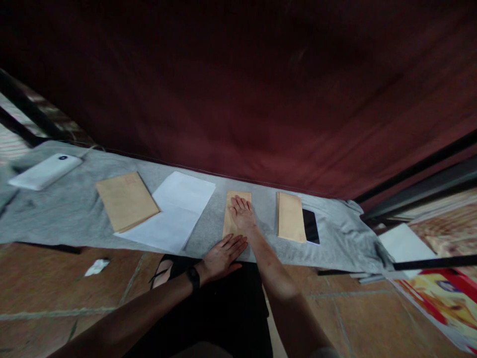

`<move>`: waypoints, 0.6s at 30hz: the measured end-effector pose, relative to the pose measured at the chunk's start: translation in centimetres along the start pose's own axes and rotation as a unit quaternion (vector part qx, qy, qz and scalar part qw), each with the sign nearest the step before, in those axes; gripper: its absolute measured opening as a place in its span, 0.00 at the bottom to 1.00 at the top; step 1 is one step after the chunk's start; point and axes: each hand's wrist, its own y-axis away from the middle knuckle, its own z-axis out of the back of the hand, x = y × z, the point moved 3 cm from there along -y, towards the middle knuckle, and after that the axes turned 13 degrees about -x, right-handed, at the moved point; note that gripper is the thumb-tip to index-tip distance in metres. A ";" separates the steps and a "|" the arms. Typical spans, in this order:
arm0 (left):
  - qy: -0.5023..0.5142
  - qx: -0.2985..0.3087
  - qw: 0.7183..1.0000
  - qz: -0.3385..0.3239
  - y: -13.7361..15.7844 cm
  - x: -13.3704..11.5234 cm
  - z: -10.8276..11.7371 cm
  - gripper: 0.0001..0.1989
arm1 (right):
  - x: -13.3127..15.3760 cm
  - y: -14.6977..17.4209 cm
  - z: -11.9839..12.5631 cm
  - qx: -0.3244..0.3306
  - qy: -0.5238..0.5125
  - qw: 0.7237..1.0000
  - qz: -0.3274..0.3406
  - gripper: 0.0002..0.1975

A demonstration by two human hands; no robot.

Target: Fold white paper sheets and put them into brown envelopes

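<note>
A brown paper envelope (230,220) lies on the grey cloth in front of me. My right hand (242,213) rests flat on its upper part, fingers stretched out. Across its near end lies my left hand (223,256), also flat, with a dark band on the wrist. To the right is a stack of brown envelopes (291,218), partly over a dark phone (310,226). On the left, a stack of larger-looking brown envelopes (127,201) overlaps white creased paper sheets (179,214).
A white device (46,171) with a cable sits at the far left of the grey cloth (346,233). Dark red fabric (238,99) hangs behind. A crumpled tissue (97,267) lies on the tiled floor, and a red and yellow printed package (443,303) is at lower right.
</note>
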 end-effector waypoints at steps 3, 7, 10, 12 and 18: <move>0.004 0.002 1.000 0.003 0.0 0.0 0.2 0.34 | 0.0 -0.7 -0.1 -0.003 0.011 1.000 -0.023 0.26; -0.001 0.014 1.000 0.001 0.0 0.0 0.2 0.34 | 0.1 -1.0 -0.1 -0.002 0.016 0.999 -0.036 0.26; -0.004 0.014 1.000 0.000 0.0 0.1 0.1 0.33 | 0.1 -0.4 0.1 -0.013 0.013 0.999 -0.032 0.26; -0.006 0.009 1.000 -0.003 0.0 0.1 0.0 0.32 | 0.0 0.5 0.1 -0.024 0.012 0.999 -0.030 0.27; -0.019 -0.005 1.000 0.003 0.2 0.2 -0.4 0.30 | -0.7 4.5 0.6 -0.049 -0.007 0.999 -0.004 0.27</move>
